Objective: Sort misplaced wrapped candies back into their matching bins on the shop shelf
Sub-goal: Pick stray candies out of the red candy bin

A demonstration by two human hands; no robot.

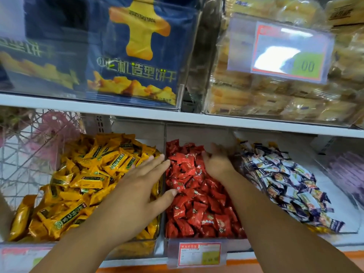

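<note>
Reaching into the middle row of a shop shelf (pixel 177 115), a person spreads both hands over the bin of red wrapped candies (pixel 199 196) at the centre of the frame. The left hand (pixel 141 182) lies wide and flat across the clear divider (pixel 163 146) between that bin and the yellow candy bin (pixel 78 180) at lower left, thumb touching the red pile, holding nothing. The right hand (pixel 216 162) is blurred at the far right edge of the red bin, beside the blue-and-white candy bin (pixel 285 180); whether it grips a sweet cannot be told.

No stray candy stands out in any of the three piles, so the sort may hinge on digging. The risk, judging from this pose, is that a sweeping palm pushes loose red wrappers over the low divider into the yellow heap, or drags yellow ones back, making new strays. The heaped, slippery wrappers could also slide forward over the front lip above the price tag (pixel 199 254) and drop off the shelf.
</note>
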